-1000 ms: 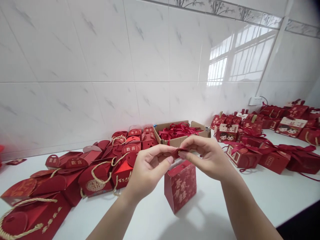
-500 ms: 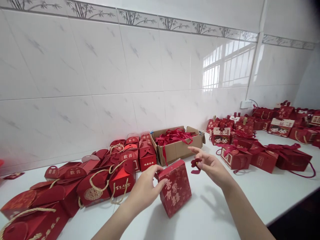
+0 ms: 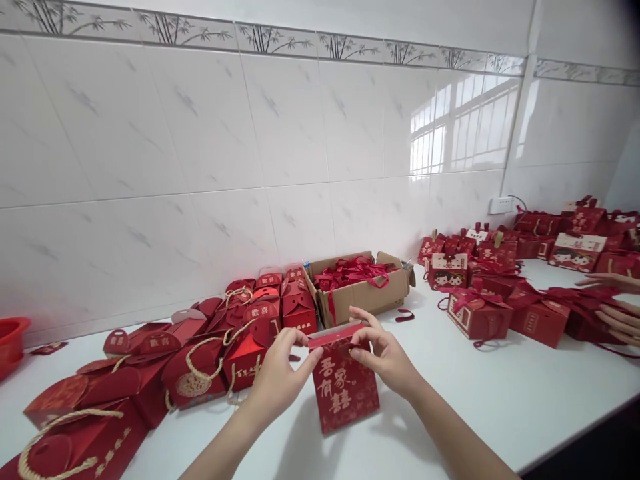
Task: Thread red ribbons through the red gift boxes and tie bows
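A red gift box [image 3: 344, 387] with gold characters stands upright on the white counter [image 3: 500, 393] in front of me. My left hand [image 3: 280, 379] pinches its top left edge and my right hand [image 3: 383, 353] pinches its top right edge, fingers closed on the rim. A small red ribbon piece [image 3: 404, 315] lies on the counter just beyond my right hand, beside an open cardboard box [image 3: 363, 297] full of red ribbons.
Several red boxes with rope handles [image 3: 200, 347] crowd the left side of the counter. Ribbon-tied red boxes [image 3: 500, 307] fill the right. Another person's hand [image 3: 613, 313] reaches in at the far right edge. A red basin [image 3: 13, 337] sits far left.
My right hand let go of the small ribbon piece, which now lies on the counter, and came back to the box top. Both hands now grip the box. Another person's hand appeared at right.
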Demonstrator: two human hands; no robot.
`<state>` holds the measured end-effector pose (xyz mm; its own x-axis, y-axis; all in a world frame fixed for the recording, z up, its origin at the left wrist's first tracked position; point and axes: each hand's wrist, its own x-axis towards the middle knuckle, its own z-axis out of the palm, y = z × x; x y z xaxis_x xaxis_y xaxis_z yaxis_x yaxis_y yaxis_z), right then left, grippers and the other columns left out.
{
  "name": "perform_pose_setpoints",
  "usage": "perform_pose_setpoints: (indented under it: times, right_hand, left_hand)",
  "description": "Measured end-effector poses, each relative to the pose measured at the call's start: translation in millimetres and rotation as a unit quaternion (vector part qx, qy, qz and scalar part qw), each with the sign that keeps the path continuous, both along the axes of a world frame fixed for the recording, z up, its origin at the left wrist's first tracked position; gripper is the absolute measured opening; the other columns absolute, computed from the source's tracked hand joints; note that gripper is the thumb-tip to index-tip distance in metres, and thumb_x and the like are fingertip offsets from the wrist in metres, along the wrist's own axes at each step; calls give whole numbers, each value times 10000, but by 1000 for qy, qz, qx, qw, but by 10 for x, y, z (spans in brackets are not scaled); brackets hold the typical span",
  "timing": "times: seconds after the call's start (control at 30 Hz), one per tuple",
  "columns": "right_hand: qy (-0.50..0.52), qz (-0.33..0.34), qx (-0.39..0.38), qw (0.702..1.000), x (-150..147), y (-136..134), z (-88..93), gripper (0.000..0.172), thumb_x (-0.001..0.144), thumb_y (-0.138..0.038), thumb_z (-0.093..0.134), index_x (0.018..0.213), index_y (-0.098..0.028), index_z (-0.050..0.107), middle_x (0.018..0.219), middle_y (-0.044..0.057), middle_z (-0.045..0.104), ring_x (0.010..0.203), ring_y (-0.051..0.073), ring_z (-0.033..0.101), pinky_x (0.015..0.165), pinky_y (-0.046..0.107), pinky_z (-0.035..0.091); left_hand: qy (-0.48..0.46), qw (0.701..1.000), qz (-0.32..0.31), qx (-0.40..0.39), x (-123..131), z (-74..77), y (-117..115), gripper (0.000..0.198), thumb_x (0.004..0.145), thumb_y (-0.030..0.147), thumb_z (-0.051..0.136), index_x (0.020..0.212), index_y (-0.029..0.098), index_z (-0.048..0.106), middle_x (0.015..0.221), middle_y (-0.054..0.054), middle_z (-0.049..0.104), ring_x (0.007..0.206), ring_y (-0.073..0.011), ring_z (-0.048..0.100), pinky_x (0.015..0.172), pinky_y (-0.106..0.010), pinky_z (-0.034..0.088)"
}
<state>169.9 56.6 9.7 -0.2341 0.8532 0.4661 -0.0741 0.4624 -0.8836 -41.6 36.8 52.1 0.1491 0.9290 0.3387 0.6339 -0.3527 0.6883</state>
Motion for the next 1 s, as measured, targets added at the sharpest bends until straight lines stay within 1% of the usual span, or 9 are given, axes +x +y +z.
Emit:
perform_pose_setpoints:
  times: [0.1,0.27,0.37,0.5,0.57,0.73,0.83,0.9,1.0]
  right_hand:
    - [1,-9,-1,1000,-74,-49,-20,138,781,-333,659,763,-199,629,1472,98,299,1252,265,446,980,399,404]
    - [-16,-75,34,996,-121,-67,-63,128,781,-325,648,750,-202,630,1427,102,372,1273,256,419,977,379,394]
    - [-18,-89,56,994,-140,-43,-111,87,782,-285,640,752,-205,626,1374,108,424,1251,250,439,972,372,394]
    - [-25,-87,66,994,-162,-37,-141,92,788,-289,631,767,-200,632,1346,111,440,1117,244,538,903,365,442]
    - [-23,-88,65,994,-166,-43,-138,111,788,-308,634,774,-197,637,1336,111,446,1045,228,570,873,360,458]
    - [-29,-117,80,989,-172,-59,-130,118,781,-316,649,757,-200,654,1286,107,487,1059,226,555,912,370,435]
    - [-28,-126,78,989,-184,-74,-134,125,786,-322,643,759,-201,661,1305,110,461,958,202,588,887,373,450]
    - [-37,-139,82,986,-192,-80,-128,112,784,-314,646,760,-207,667,1338,102,429,994,208,574,922,385,431]
    - [-68,-143,99,982,-194,-78,-93,68,768,-288,661,756,-223,677,1376,78,407,1191,253,468,1011,418,357]
  left_hand:
    - [-70,994,-57,58,7,-21,-2,177,857,353,512,936,201,472,1052,-59,550,996,-185,572,888,-353,485]
    - [-127,987,-70,73,29,-101,32,201,860,280,519,1034,212,444,978,-38,570,838,-144,599,789,-306,509]
    - [-74,987,-61,129,44,-121,31,211,858,218,493,1067,211,516,1020,-66,560,882,-158,590,804,-313,500]
    - [1,983,-71,170,80,-85,4,177,836,191,508,945,193,648,1052,-97,569,999,-199,581,844,-323,493]
    - [4,982,-72,176,102,-66,0,157,828,210,539,919,187,665,1011,-94,597,965,-195,596,828,-314,498]
    - [0,984,-90,153,154,-112,29,164,866,232,499,887,166,647,860,-69,647,764,-152,598,656,-264,488]
    - [9,985,-70,159,174,-174,58,177,880,252,480,846,156,625,804,-61,641,737,-155,572,672,-286,471]
    - [14,985,-61,161,180,-201,73,183,884,259,471,835,156,615,785,-57,632,734,-158,560,682,-295,460]
    - [12,984,-54,169,180,-217,78,181,883,254,465,814,160,604,759,-48,616,728,-157,547,696,-299,448]
